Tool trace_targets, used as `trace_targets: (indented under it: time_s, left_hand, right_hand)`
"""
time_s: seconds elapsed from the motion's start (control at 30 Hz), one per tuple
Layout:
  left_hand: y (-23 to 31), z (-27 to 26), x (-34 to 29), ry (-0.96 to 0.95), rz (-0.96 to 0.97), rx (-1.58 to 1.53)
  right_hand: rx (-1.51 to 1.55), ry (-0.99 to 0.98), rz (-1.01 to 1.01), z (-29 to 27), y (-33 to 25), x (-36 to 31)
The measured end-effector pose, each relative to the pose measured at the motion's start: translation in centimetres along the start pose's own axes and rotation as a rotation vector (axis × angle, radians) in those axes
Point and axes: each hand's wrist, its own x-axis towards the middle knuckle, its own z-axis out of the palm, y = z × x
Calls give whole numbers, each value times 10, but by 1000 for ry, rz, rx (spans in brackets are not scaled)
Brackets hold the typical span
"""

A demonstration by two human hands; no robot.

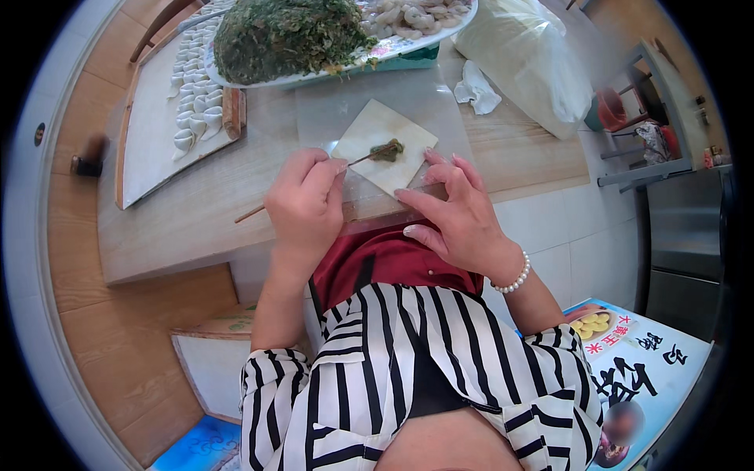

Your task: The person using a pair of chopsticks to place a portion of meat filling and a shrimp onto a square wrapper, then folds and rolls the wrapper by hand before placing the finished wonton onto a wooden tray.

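A square pale dumpling wrapper lies on a clear plastic sheet on the wooden table. A small dab of dark green filling sits on the wrapper. My left hand grips a thin wooden stick whose tip touches the filling. My right hand rests flat beside the wrapper, its fingertips pressing the wrapper's lower right edge. A pearl bracelet circles the right wrist.
A large plate at the back holds a big mound of green filling and pale pieces. A board on the left carries several folded dumplings. A white plastic bag and a crumpled tissue lie at the right.
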Motion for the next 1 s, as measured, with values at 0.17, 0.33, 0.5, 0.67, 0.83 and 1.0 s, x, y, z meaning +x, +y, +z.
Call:
trace_targets:
  time_s: [0.17,0.33,0.5,0.67,0.83,1.0]
  left_hand:
    - [1,1,4,-83,13,-8]
    - [-4,-3,7,-2,-84,-49]
    - [-6,3,0,-63,-56,7]
    - [4,1,1,-30,-94,-77]
    - [8,-2,14,-122,92,71]
    - [1,-22,47,169,52,173]
  right_hand:
    - [-6,24,-9,0,-2,3]
    - [-7,11,-2,2,-1,1]
    - [-6,8,-8,2,-1,1]
    - [6,15,-15,1,-1,1]
    - [-10,27,-8,-2,-4,3]
    - [2,31,-7,0,-2,1]
